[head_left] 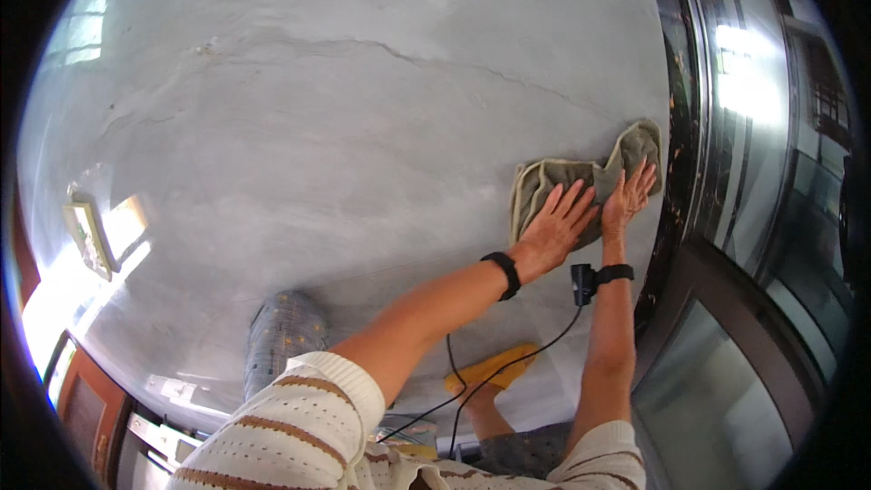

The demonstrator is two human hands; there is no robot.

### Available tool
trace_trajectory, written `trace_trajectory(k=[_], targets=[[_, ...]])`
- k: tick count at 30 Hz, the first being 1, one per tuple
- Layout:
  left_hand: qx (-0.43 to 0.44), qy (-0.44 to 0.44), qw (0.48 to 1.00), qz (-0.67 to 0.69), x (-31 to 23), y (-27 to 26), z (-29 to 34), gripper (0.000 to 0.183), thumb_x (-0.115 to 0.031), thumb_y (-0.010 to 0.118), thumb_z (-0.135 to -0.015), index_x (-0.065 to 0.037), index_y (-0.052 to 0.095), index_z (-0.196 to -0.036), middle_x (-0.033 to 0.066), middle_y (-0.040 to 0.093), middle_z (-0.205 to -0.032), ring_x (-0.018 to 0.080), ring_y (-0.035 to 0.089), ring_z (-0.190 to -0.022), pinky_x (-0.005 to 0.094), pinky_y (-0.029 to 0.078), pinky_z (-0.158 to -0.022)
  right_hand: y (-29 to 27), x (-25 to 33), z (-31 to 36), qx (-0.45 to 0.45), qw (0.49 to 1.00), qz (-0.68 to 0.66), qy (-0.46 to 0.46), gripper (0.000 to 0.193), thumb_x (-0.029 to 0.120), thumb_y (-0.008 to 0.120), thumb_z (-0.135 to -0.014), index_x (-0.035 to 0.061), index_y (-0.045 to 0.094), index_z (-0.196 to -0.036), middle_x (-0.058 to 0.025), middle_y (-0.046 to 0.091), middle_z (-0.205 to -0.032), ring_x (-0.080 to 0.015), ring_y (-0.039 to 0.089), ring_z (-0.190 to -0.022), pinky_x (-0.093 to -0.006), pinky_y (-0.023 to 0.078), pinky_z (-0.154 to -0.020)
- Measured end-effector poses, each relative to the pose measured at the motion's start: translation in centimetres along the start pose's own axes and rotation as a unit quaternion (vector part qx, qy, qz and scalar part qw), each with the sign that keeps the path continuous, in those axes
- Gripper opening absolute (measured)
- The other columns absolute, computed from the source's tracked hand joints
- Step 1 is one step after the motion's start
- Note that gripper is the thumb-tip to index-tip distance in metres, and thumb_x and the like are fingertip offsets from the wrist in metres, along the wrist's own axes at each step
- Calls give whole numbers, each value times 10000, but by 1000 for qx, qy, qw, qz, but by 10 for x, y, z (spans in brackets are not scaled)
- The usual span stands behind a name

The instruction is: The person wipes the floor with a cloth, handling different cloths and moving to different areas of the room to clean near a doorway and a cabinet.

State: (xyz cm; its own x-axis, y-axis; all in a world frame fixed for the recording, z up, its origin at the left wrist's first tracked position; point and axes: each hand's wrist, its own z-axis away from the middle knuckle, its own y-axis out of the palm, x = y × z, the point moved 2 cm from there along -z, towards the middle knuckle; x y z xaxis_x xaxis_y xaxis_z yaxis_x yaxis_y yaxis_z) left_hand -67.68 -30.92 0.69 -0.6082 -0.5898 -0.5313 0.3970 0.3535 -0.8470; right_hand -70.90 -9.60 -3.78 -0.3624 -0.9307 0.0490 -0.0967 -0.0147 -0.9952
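Grey-green cloth (562, 183) pressed flat on grey wall (318, 127), both palms on it, next to dark glossy frame (682, 109)
Left hand (555, 231) and right hand (628, 200) open, fingers spread, not gripping; risk: folded cloth slips from under flat palms and drops, or wrist cable (508, 367) snags

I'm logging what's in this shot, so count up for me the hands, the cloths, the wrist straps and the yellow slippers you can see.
Hands: 2, the left hand and the right hand, both flat on the cloth
Cloths: 1, a folded olive cloth against the grey wall
Wrist straps: 2, left strap, right strap
Yellow slippers: 1
Total: 6
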Motion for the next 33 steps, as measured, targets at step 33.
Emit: trace_trajectory(k=[33], targets=[[-147,-282,946,-65,316,-182,224,782,-446,690,-810,-163,389,-1475,171,262,-1566,416,201,-1442,605,200,-1123,4,547,-11,78,971,-58,-217,709,440,436,-951,73,241,-1526,-245,156,-1584,-489,111,-1448,-685,126,-1097]])
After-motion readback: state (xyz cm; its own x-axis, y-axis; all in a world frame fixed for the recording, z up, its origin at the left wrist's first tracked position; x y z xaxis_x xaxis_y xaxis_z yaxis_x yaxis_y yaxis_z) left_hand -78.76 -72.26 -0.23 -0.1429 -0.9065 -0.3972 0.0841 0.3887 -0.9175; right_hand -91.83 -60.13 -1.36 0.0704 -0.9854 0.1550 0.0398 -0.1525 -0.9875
